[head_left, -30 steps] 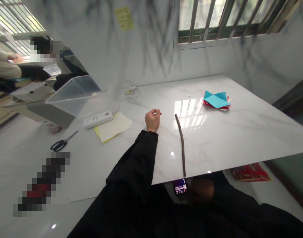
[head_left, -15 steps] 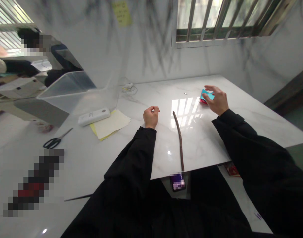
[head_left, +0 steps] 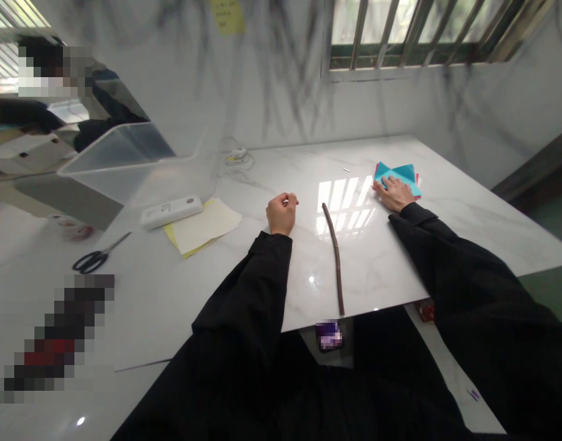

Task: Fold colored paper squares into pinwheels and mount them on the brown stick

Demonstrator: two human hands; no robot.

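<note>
My right hand [head_left: 393,193] lies flat, fingers spread, on a small stack of coloured paper sheets [head_left: 404,174], teal on top and red beneath, at the far right of the white marble table [head_left: 469,220]. My left hand [head_left: 281,213] rests on the table in a loose fist with thumb and forefinger pinched together; what is in the pinch, if anything, is too small to make out. Between the two hands lies a thin brown stick [head_left: 334,257], reaching to the table's near edge.
Cream and yellow paper sheets [head_left: 202,225] lie left of my left hand, with a white remote-like device [head_left: 171,212] and black scissors [head_left: 95,257] further left. A clear plastic bin [head_left: 125,160] stands behind. Another person sits at far left. A phone [head_left: 329,335] shows below the table edge.
My right hand came up from below the table, reached toward the coloured paper stack and now lies flat on it. My left hand stayed in place.
</note>
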